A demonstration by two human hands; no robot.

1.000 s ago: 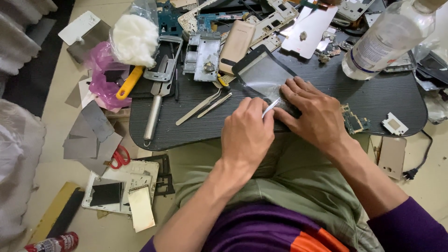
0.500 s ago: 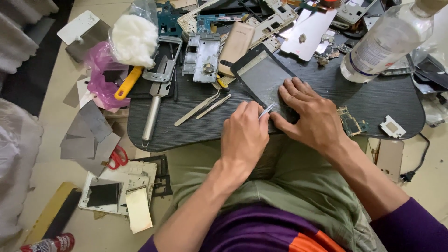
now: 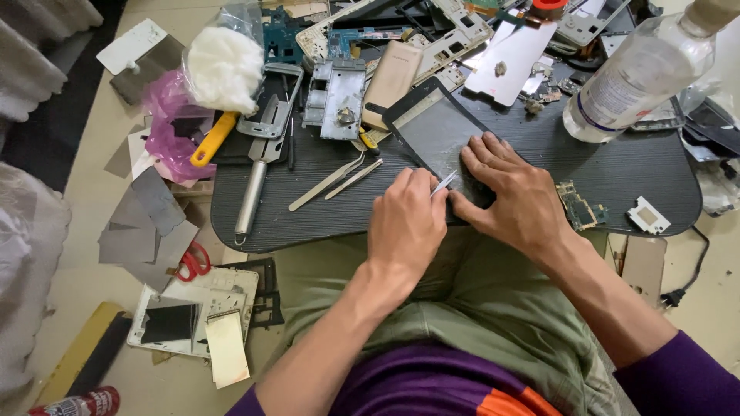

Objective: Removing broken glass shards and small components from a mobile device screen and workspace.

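Seemingly, left hand [image 3: 406, 223] grips a thin blade [image 3: 443, 182]; right hand [image 3: 518, 194] flattens the screen panel [image 3: 435, 127].

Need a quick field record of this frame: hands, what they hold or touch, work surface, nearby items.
left hand: shut on a thin metal blade, tip at the screen panel
right hand: flat, fingers spread, pressing the screen panel down
screen panel: dark, flat on the board
board: dark, ribbed, across the lap
tweezers: two, left of the hands, untouched
clear bottle: upper right, lying tilted
circuit board: small, right of the right hand
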